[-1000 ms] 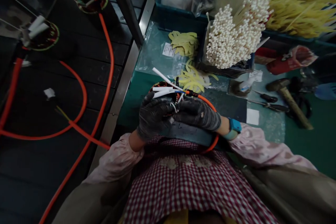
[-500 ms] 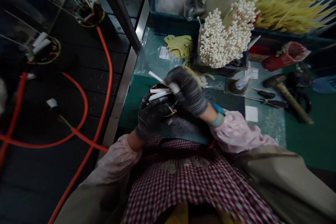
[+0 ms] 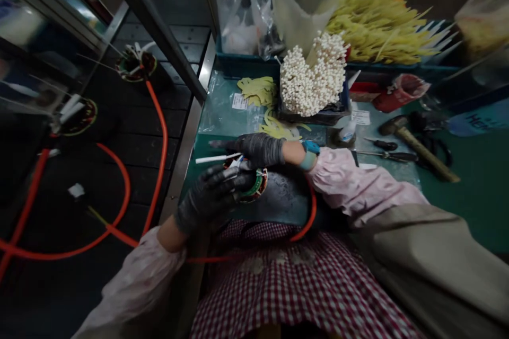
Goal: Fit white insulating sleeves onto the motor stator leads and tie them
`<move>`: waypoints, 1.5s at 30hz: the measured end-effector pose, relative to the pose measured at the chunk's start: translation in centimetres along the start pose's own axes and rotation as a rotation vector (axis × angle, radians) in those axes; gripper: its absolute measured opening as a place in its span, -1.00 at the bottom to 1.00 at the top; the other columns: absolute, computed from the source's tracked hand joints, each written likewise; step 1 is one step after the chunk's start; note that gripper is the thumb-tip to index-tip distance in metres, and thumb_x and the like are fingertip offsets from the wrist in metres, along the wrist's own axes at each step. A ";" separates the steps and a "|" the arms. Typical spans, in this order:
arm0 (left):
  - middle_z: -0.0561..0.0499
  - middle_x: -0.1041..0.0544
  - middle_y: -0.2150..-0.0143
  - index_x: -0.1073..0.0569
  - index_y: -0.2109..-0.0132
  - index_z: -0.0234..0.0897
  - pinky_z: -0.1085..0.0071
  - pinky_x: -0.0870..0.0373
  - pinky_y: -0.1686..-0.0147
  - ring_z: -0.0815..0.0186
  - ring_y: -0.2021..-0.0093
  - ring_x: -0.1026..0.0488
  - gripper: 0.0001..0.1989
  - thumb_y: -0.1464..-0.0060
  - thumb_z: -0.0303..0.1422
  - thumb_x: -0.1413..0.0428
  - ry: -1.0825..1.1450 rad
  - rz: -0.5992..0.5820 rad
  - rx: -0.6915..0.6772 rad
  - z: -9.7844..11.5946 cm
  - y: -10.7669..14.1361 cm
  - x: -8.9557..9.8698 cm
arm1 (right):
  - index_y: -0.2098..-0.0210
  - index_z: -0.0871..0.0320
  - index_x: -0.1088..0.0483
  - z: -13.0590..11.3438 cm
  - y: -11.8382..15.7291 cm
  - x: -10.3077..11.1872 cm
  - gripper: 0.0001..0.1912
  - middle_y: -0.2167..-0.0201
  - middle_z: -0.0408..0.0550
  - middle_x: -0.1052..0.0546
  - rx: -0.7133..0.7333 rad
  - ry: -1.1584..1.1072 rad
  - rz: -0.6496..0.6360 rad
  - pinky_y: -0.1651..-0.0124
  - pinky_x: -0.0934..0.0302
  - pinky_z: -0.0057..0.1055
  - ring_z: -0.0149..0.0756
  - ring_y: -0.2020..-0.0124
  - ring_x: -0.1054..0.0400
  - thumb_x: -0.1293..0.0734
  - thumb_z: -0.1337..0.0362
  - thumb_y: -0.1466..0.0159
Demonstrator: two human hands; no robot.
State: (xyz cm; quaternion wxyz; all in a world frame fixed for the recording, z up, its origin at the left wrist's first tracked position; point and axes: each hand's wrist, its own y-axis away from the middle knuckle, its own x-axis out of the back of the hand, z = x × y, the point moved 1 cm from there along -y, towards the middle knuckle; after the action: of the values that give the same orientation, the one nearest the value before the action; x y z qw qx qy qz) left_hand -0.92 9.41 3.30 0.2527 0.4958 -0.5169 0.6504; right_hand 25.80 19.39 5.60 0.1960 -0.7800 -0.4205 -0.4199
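Observation:
My left hand (image 3: 210,198), in a black glove, is shut around a round wire-wound coil with a green and red rim (image 3: 254,185). My right hand (image 3: 258,150), in a grey-black glove, lies across the top of the coil with its fingers stretched out to the left. A white sleeved wire (image 3: 218,159) sticks out of the coil, just below those fingertips. The right hand shows nothing held. An orange cable (image 3: 311,214) curves across my lap near the coil.
A dense bundle of white-tipped wires (image 3: 312,77) stands behind my hands, with yellow strips (image 3: 369,24) beyond. A hammer (image 3: 417,146) and screwdrivers (image 3: 387,156) lie to the right. On the dark rack at left are other coils (image 3: 137,65) with orange cables.
My right hand has swung down and left, from upright above the coil to lying across it. The coil has tilted, showing more of its green rim. The whole view has shifted.

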 end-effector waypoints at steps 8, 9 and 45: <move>-0.05 -0.75 -0.08 -0.56 -0.11 -0.15 0.04 -0.71 -0.24 0.04 -0.26 -0.67 -0.76 -0.41 -0.26 -0.38 -0.040 0.179 0.275 4.5 -0.6 -4.0 | -0.29 0.07 -0.63 2.0 8.1 -2.7 -0.61 -0.13 0.09 -0.76 -0.287 -0.074 0.368 -0.22 -0.62 -0.14 -0.07 -0.07 -0.69 -0.28 0.16 -0.63; -0.06 -0.74 -0.03 -0.54 -0.10 -0.17 0.04 -0.71 -0.22 0.02 -0.25 -0.68 -0.71 -0.39 -0.22 -0.41 -0.069 0.209 0.312 4.9 -0.8 -4.4 | -0.29 0.06 -0.64 1.9 8.1 -2.8 -0.62 -0.14 0.10 -0.75 -0.330 -0.014 0.431 -0.23 -0.61 -0.12 -0.05 -0.09 -0.67 -0.30 0.15 -0.62; -0.15 -0.64 -0.25 -0.59 -0.13 -0.03 -0.22 -0.22 -0.57 -0.14 -0.46 -0.46 -0.53 -0.31 0.15 -0.37 -0.229 0.232 0.568 7.5 1.9 -8.5 | 0.29 -0.05 -0.50 -7.5 14.0 -4.4 -0.56 0.37 0.01 -0.67 -0.556 -0.157 0.981 0.26 -0.59 -0.11 -0.07 0.35 -0.62 -0.32 -0.16 -0.60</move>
State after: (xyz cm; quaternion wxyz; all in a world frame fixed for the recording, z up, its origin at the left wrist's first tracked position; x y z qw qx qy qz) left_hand 3.63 3.42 -5.41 -0.0316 0.5542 -0.3930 0.7331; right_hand 32.30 4.32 6.88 0.1237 -0.9351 0.1041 -0.3154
